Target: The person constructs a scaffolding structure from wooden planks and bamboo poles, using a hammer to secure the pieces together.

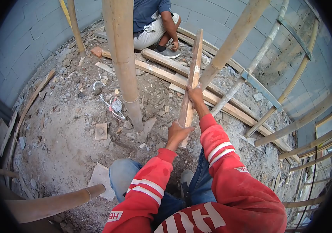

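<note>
A long wooden beam (195, 58) points away from me, lifted off the ground and held in both hands. My left hand (178, 134) is closed around its near end, the thumb lying across the wood. Farther up, my right hand (197, 95) grips the same beam from its right side. Behind it, several more timber beams (158, 72) lie on the ground, running from upper left to lower right. A thick bamboo pole (228, 42) stands just right of the held beam, close to my right hand.
A co-worker (154, 23) squats near the block wall (208, 13). An upright bamboo pole (121, 66) stands left of the beam. White string (113, 106) and a small wooden block (101, 131) lie on the rubble. A metal-braced frame (265, 91) and slanted poles stand at right.
</note>
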Demonstrator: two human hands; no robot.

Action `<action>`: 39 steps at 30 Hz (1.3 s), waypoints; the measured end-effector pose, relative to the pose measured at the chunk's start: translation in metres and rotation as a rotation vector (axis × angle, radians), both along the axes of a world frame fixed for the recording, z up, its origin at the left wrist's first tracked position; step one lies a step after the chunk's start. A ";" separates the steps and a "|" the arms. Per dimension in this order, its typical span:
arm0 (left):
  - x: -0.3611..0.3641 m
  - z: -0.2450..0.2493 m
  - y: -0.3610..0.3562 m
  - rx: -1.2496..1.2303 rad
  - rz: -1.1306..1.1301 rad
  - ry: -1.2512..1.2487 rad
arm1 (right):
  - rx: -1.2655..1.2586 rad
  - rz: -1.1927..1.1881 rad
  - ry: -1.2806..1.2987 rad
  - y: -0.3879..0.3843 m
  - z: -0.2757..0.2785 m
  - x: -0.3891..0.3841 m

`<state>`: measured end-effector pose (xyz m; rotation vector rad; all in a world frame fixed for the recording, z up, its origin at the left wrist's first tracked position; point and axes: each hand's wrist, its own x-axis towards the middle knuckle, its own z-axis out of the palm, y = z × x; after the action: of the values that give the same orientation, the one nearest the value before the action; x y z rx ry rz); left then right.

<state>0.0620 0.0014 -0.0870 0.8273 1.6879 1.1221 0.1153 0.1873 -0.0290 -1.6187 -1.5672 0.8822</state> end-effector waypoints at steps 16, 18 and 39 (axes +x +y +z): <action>-0.010 0.009 -0.004 -0.047 -0.106 -0.067 | -0.058 0.017 0.019 -0.016 0.022 -0.006; -0.011 0.014 -0.005 -0.092 -0.139 -0.090 | -0.064 0.022 0.010 -0.010 0.013 -0.005; -0.014 0.039 -0.014 -0.066 -0.073 -0.059 | 0.032 0.016 -0.042 -0.009 0.008 -0.005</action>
<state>0.0476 -0.0123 -0.0476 0.8009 1.6245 1.0265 0.1101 0.1785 -0.0214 -1.6138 -1.6172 0.8328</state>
